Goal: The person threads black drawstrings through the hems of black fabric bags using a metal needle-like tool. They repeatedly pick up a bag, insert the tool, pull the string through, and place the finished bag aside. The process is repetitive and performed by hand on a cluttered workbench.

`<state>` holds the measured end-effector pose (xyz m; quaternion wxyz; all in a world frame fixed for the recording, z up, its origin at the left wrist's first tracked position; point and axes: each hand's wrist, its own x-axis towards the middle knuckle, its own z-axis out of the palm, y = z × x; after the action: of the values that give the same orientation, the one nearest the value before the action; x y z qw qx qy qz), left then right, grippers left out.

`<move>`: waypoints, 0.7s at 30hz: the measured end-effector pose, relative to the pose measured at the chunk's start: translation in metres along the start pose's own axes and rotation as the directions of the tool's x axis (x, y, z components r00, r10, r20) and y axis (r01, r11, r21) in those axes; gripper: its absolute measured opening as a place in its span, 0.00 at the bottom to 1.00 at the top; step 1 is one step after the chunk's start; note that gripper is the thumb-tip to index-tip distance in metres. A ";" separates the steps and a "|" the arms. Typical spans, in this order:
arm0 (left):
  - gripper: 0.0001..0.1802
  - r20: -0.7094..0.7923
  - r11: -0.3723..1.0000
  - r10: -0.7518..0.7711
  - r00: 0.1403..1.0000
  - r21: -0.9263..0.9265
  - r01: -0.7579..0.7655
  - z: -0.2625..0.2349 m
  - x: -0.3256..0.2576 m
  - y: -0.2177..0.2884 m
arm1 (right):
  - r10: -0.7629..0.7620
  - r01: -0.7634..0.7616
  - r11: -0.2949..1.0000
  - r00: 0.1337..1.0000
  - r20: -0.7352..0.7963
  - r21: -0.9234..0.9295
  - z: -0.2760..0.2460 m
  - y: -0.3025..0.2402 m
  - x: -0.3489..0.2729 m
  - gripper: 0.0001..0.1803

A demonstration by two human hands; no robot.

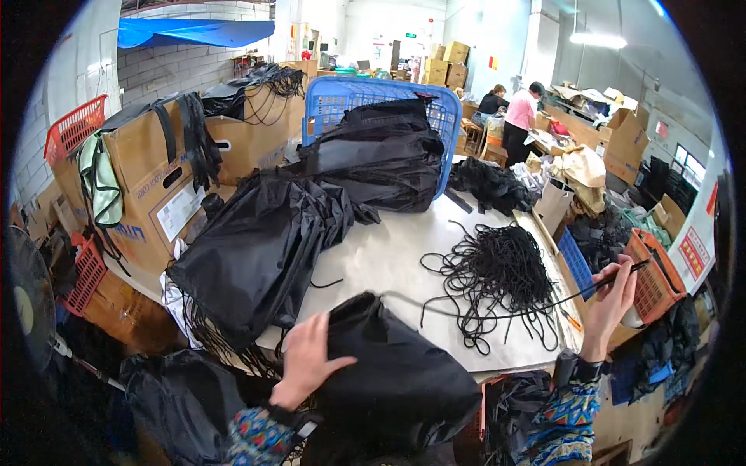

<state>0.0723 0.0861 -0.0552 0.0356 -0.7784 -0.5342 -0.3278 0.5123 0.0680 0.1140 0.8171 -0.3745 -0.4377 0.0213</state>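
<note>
My left hand point(307, 359) lies flat on 1 black fabric bag point(392, 369) at the desk's point(388, 252) near edge. My right hand point(610, 299) pinches 1 black cord point(497, 313) running from the bag's mouth. Beyond lie 1 tangle of cords point(497, 272), 1 pile of black bags point(264, 248), then 1 blue basket point(373, 97) stuffed with more. 2 people point(509, 116) stand far off.

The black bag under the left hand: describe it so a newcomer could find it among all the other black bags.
Start at the white table and go to its near edge. The black bag there lies alone under the left hand. Unlike the stacked bags by the blue basket, a cord runs from it to the right hand.
</note>
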 end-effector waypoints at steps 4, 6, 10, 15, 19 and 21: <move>0.47 -0.004 0.995 -0.020 1.000 -0.096 0.019 0.086 0.038 0.015 | 0.014 0.016 0.953 0.995 0.097 -0.304 0.001 -0.020 -0.028 0.11; 0.45 -0.019 0.996 -0.058 0.998 -0.065 0.056 0.104 0.060 0.020 | -0.141 0.212 0.816 0.975 0.171 -0.538 -0.004 -0.029 -0.030 0.10; 0.38 0.253 0.967 -0.171 0.952 -0.143 0.211 0.124 0.078 0.014 | -0.105 0.320 0.703 0.930 0.352 -0.635 -0.035 -0.024 -0.032 0.08; 0.23 0.371 0.738 -0.131 0.919 -0.583 0.340 0.071 0.087 0.018 | 0.115 0.098 0.771 0.951 0.288 -0.630 -0.127 0.035 -0.010 0.17; 0.10 -0.255 0.759 -0.396 0.882 -0.631 0.158 0.009 0.113 -0.013 | 0.251 -0.068 0.705 0.955 0.159 -0.706 -0.244 0.057 0.020 0.19; 0.13 -0.478 0.704 -0.520 0.708 -0.709 0.039 -0.023 0.122 -0.074 | 0.202 0.037 0.517 0.966 0.164 -0.855 -0.298 0.081 0.025 0.17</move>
<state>0.0243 0.2063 0.0080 -0.1092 -0.4781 -0.4578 -0.7416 0.7696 -0.0421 -0.0195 0.4671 -0.7409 -0.4697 -0.1106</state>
